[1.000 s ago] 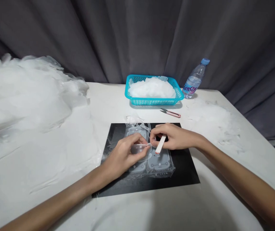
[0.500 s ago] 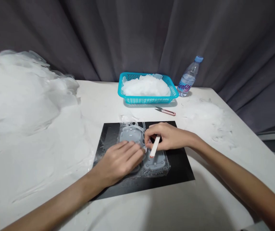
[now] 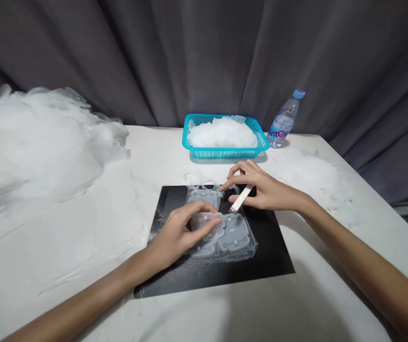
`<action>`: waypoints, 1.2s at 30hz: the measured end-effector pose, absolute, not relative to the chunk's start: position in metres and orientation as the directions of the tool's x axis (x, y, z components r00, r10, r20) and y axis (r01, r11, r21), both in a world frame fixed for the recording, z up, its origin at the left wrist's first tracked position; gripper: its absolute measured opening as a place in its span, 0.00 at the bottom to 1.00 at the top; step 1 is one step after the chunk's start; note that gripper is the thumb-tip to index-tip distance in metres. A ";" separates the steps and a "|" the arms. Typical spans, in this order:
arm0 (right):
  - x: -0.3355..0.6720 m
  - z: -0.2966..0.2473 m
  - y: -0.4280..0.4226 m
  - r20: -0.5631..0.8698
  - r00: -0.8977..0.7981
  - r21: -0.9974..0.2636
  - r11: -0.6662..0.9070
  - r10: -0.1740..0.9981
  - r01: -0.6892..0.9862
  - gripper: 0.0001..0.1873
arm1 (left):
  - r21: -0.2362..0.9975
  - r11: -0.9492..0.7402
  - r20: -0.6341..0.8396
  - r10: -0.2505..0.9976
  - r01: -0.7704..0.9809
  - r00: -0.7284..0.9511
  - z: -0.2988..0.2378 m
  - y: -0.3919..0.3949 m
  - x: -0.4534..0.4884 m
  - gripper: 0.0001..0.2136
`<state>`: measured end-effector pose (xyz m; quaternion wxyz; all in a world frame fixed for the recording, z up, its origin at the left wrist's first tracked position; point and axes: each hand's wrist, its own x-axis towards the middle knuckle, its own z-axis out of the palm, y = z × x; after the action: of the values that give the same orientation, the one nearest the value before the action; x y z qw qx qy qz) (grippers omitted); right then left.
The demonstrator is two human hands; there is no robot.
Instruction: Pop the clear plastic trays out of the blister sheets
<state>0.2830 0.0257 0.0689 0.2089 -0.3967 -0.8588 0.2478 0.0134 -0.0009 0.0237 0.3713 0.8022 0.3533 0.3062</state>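
A small translucent, flat moulded piece (image 3: 218, 231) with rounded edges is pinched between the thumb and fingers of my left hand (image 3: 177, 230). It is lifted slightly over a clear moulded sheet (image 3: 235, 233), which carries several similar grey-looking shapes. The sheet lies on a black board (image 3: 273, 259). My right hand (image 3: 263, 187) grips a flat white stick (image 3: 243, 197) whose lower tip points down at the sheet. Its index finger and thumb are spread, near loose clear trimmings (image 3: 204, 181) at the board's far edge.
Behind the board stands a blue basket (image 3: 225, 153) heaped with whitish translucent pieces. A water bottle (image 3: 283, 121) is right of it. A large translucent pile (image 3: 40, 142) covers the table's left side, and thin scraps (image 3: 314, 175) lie at the right. A grey curtain (image 3: 197, 57) hangs behind.
My left hand has raised the moulded piece off the sheet. My right hand has moved back and up, its fingers opening out around the stick. The small snips behind the board are now hidden.
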 end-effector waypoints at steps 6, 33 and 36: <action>0.261 0.070 0.014 0.113 -0.707 -0.788 0.497 0.698 0.365 0.04 | 0.867 -0.403 0.201 0.820 0.293 0.535 0.021 0.002 0.014 0.07; 0.210 0.071 0.118 0.551 -0.092 -0.452 0.390 0.829 0.802 0.18 | 0.390 -0.766 0.227 0.618 0.512 0.752 0.024 -0.009 -0.049 0.24; 0.215 0.059 0.077 0.584 -0.184 -0.488 0.523 0.791 0.699 0.24 | 0.356 -0.827 0.242 0.532 0.436 0.812 0.023 -0.009 -0.049 0.15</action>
<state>0.2149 0.0773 0.0587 0.4151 -0.4854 -0.7674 0.0551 -0.0493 -0.0087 0.0232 0.1433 0.9409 0.2572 0.1676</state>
